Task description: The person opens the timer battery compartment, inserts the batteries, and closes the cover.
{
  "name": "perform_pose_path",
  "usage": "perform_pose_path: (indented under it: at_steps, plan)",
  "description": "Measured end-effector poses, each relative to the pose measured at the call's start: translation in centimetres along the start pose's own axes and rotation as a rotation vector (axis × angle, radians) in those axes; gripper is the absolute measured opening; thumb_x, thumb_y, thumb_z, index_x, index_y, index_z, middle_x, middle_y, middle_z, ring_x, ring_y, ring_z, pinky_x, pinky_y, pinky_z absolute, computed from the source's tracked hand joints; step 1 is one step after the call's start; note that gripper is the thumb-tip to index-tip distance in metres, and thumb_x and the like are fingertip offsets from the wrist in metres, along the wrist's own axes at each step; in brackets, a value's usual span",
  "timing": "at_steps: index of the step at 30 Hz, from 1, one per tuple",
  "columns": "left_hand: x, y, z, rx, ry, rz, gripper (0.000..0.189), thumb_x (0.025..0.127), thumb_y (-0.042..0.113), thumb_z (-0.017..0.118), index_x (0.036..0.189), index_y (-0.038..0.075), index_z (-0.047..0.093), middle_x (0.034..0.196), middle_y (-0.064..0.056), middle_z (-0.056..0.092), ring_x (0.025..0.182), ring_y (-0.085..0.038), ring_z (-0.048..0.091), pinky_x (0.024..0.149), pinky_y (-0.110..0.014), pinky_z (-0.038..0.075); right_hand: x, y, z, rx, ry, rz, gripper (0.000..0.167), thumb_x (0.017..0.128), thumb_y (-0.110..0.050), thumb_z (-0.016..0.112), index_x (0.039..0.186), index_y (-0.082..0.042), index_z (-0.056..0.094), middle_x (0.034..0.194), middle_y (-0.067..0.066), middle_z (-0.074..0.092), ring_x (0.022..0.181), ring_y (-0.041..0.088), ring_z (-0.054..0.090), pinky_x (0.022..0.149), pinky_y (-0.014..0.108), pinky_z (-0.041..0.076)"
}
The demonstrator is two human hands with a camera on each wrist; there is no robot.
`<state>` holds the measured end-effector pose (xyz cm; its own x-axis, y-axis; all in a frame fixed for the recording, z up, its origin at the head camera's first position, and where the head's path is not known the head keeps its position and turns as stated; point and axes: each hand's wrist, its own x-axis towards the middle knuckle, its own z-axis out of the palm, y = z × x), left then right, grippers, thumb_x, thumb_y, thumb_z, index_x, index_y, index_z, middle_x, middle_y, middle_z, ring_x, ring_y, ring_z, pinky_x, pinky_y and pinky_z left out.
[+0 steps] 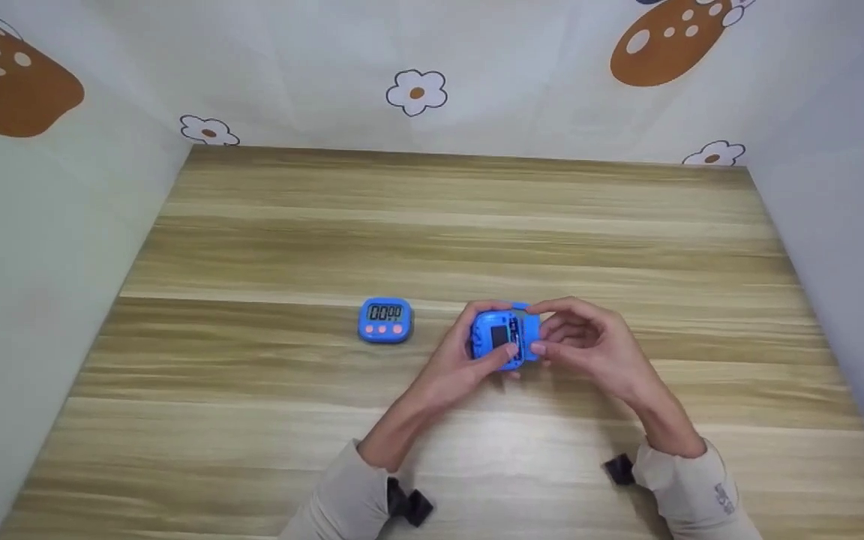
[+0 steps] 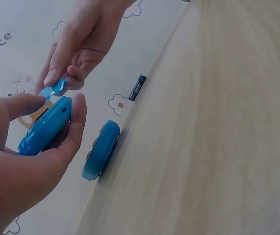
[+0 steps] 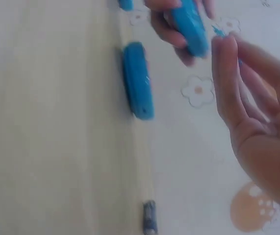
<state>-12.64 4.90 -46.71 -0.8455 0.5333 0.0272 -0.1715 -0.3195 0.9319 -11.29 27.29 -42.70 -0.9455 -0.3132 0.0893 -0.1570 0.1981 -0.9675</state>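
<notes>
My left hand (image 1: pixel 469 345) grips a blue digital timer (image 1: pixel 483 341), its back turned up and its battery compartment uncovered. The left thumb lies over the compartment's edge. Just right of it, my right hand (image 1: pixel 597 341) pinches a small blue battery cover (image 2: pixel 60 87) between thumb and fingers; the cover is close to the timer. Behind the hands, a second blue timer (image 3: pixel 139 81) rests on the table, mostly covered in the head view. To the left lies another blue timer (image 1: pixel 385 320), display up reading zeros, with three pink buttons.
A small dark battery (image 2: pixel 138 88) lies on the wooden table (image 1: pixel 289 225), hidden in the head view. Patterned cloth walls (image 1: pixel 312 75) stand around the table's back and sides. Black straps or mounts (image 1: pixel 408 504) hang at both cuffs.
</notes>
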Motion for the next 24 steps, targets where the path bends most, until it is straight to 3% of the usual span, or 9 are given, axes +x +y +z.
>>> perform_pose_path:
  at_steps: [8,18,24]
  plan:
    - [0.1,-0.2,0.2,-0.008,0.056,0.017,0.042,0.096,0.004,0.061,0.135,0.012,0.045,0.133,-0.015,0.048,0.109,-0.032,0.059,0.08,-0.053,0.056,0.1,-1.7,2.3,-0.033,0.074,0.072,0.036,0.084,0.0,0.075,0.12,0.001,0.067,0.095,0.019,0.066,0.077,0.03,0.068,0.067,0.032,0.058]
    - [-0.1,-0.1,0.3,-0.014,0.11,-0.002,0.035,0.096,0.007,0.062,0.13,0.013,0.051,0.133,-0.014,0.048,0.108,-0.032,0.058,0.074,-0.055,0.056,0.1,-2.2,3.1,-0.203,0.135,-0.035,0.034,0.081,0.0,0.079,0.113,0.0,0.066,0.089,0.013,0.068,0.075,0.025,0.066,0.065,0.032,0.057]
    - [-0.1,0.0,0.4,-0.025,0.122,-0.019,0.035,0.096,0.008,0.062,0.13,0.012,0.051,0.131,-0.016,0.047,0.106,-0.033,0.059,0.075,-0.055,0.056,0.1,-2.2,3.3,-0.254,0.096,-0.086,0.033,0.082,-0.002,0.078,0.112,0.0,0.065,0.084,0.008,0.067,0.072,0.021,0.066,0.062,0.032,0.057]
